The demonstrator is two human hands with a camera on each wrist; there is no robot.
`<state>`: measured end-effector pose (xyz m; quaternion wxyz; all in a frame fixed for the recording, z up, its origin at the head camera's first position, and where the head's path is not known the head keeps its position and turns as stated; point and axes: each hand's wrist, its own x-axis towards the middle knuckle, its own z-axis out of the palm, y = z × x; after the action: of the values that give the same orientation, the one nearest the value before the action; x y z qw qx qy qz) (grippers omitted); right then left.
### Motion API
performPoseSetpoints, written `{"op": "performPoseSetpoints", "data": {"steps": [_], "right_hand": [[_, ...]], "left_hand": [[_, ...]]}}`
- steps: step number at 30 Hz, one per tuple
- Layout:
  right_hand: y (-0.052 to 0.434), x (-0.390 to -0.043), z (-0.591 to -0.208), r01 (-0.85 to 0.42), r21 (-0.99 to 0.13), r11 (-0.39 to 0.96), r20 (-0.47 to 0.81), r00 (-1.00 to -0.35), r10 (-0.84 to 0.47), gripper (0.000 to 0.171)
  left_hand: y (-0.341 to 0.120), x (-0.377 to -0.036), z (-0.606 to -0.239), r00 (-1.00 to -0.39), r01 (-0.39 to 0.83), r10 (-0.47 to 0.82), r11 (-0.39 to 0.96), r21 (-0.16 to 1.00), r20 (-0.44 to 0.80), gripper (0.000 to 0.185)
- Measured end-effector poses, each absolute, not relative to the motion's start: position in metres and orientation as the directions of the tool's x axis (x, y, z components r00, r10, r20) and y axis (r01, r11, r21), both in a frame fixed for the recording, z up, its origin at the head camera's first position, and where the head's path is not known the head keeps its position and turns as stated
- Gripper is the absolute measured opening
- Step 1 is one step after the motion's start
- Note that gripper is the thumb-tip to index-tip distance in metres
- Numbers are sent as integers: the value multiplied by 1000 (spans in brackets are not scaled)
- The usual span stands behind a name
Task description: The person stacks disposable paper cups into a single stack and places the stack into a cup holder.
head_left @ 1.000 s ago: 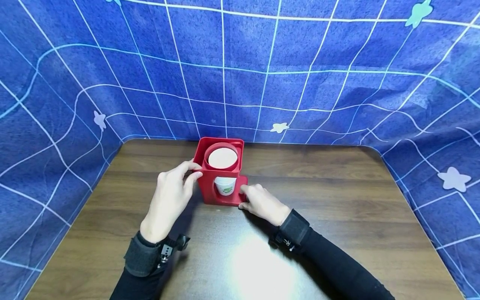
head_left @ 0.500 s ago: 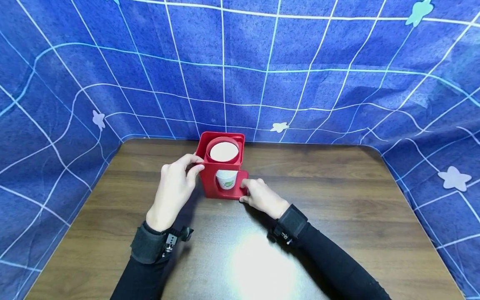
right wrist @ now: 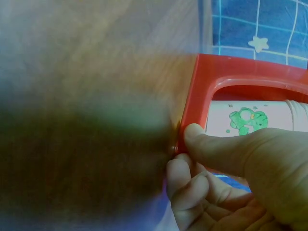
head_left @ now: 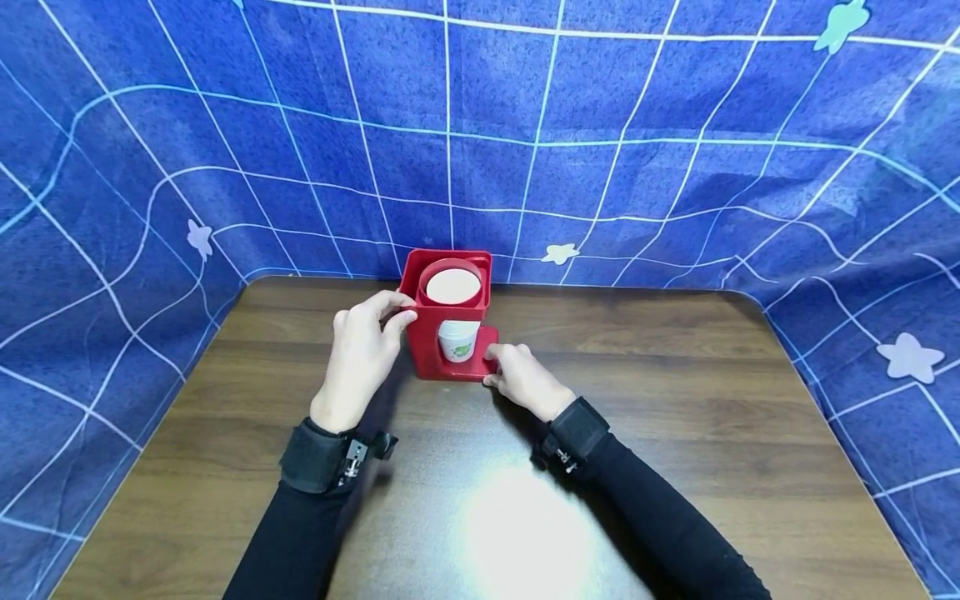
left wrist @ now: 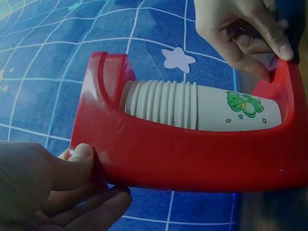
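A red cup holder (head_left: 429, 346) stands upright near the table's far edge, with a stack of white paper cups (left wrist: 168, 106) inside it. The lowest cup shows a green bear print through the holder's side opening. From above, a pale round cup base or lid (head_left: 453, 287) fills the ring at the holder's top. My left hand (head_left: 362, 350) pinches the upper left corner between thumb and fingers. Low on the right, my right hand (head_left: 527, 379) pinches the base plate's edge, thumb on top, as the right wrist view shows.
The brown wooden table (head_left: 712, 400) spreads around the holder, with a bright glare at its front middle. A blue curtain (head_left: 315, 150) with white lines and stars hangs right behind the far edge and along both sides.
The red holder with its cups has slid away from me toward the far edge and slightly right. Both hands have moved along with it, keeping their grips.
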<state>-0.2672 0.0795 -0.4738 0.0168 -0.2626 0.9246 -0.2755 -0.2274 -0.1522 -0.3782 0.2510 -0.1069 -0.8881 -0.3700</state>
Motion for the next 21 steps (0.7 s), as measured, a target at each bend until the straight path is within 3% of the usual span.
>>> {"op": "performPoseSetpoints", "data": {"steps": [21], "right_hand": [[77,-297,-475,-419,-502,756,71,-892,-447,16]], "left_hand": [[-147,-254,-376,-848,378,-10,690,617,531,13]]}}
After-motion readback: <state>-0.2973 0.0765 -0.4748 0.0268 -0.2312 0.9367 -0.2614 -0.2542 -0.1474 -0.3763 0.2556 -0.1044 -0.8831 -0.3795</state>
